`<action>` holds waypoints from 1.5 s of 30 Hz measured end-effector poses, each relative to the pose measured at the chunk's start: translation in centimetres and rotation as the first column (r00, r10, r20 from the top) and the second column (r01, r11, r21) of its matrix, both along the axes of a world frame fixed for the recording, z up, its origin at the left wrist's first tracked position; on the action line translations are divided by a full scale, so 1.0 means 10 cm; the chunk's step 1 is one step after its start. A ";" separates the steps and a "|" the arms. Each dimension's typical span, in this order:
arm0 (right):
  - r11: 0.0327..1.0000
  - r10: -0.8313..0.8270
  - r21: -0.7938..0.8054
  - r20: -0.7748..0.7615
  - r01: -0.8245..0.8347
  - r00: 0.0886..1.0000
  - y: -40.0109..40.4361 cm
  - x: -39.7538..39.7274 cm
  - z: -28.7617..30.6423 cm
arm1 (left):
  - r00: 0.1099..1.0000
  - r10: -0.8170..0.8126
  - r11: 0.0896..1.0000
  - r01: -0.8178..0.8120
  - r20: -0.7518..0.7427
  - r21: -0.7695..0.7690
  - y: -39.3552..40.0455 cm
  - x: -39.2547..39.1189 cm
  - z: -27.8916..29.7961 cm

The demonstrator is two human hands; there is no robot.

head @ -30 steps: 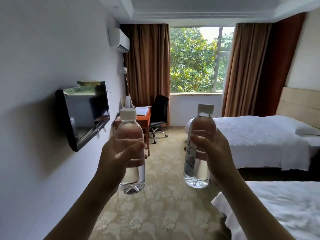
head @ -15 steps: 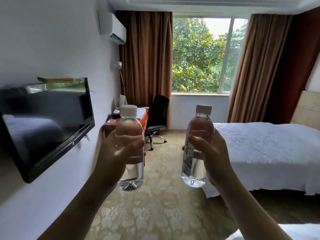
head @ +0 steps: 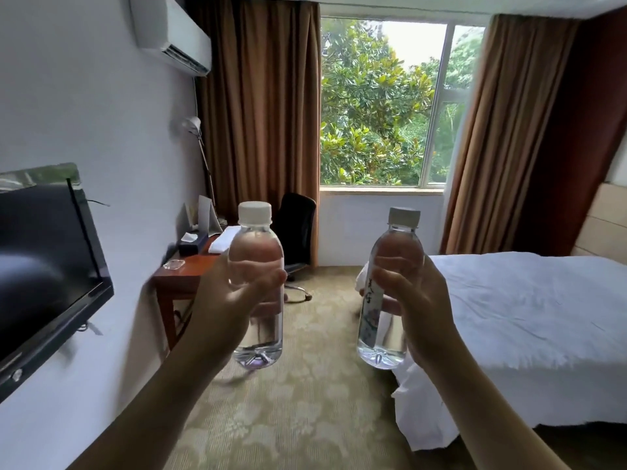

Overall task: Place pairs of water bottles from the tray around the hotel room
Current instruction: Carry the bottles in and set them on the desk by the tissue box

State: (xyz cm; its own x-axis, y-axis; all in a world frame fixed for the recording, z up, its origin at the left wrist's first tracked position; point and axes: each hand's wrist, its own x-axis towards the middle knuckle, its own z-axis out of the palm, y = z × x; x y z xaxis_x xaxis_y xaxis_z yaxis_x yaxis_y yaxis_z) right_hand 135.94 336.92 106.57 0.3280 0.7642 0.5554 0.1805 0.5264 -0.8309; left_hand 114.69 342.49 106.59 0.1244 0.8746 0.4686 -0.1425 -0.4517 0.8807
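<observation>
I hold two clear water bottles upright in front of me, both with white caps. My left hand (head: 225, 300) grips the left bottle (head: 256, 245) around its middle. My right hand (head: 422, 301) grips the right bottle (head: 397, 242), whose printed label faces left. The bottles are apart, roughly level, above the carpet. No tray is in view.
A wooden desk (head: 185, 273) stands ahead on the left with a tissue box (head: 192, 245), a folded towel (head: 222, 239) and a glass ashtray (head: 173, 264). A black office chair (head: 298, 228) sits behind it. A wall TV (head: 44, 266) juts out at left. A white bed (head: 529, 307) fills the right.
The view has advanced along the carpet toward the desk and window; the TV has slid to the left edge and the near bed has dropped out. Both bottles stay gripped.
</observation>
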 end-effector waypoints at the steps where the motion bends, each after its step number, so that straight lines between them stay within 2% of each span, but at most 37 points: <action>1: 1.000 0.006 0.002 0.001 -0.006 1.000 0.25 0.13 -0.05 | 1.000 0.010 1.000 -0.010 0.002 -0.001 0.25 0.11 -0.05; 7: 0.997 0.066 0.036 0.012 -0.066 0.998 1.80 0.94 -0.21 | 0.999 0.038 0.999 -0.038 -0.016 -0.008 1.69 0.88 -0.31; 15: 0.992 0.127 0.009 0.008 -0.127 0.992 3.88 1.68 -0.13 | 0.992 0.128 0.991 -0.128 -0.017 -0.024 3.50 1.54 -0.28; 19: 0.984 0.178 0.007 -0.020 -0.178 0.984 4.89 1.85 -0.22 | 0.992 0.122 0.992 -0.123 -0.041 -0.012 4.46 1.70 -0.34; 25: 0.986 0.166 -0.008 -0.054 -0.166 0.985 6.54 2.06 -0.40 | 0.985 0.169 0.985 -0.170 -0.031 -0.028 6.06 1.90 -0.47; 31: 0.976 0.214 -0.025 -0.016 -0.214 0.977 8.14 2.18 -0.21 | 0.978 0.209 0.978 -0.209 -0.010 -0.018 7.71 2.11 -0.35; 39: 0.969 0.235 -0.070 -0.018 -0.236 0.972 9.89 2.43 -0.35 | 0.974 0.221 0.974 -0.223 -0.050 -0.035 9.32 2.38 -0.42; 45: 0.922 0.375 -0.081 -0.048 -0.377 0.926 11.44 2.42 -0.61 | 0.923 0.385 0.920 -0.385 -0.014 -0.077 10.38 2.53 -0.68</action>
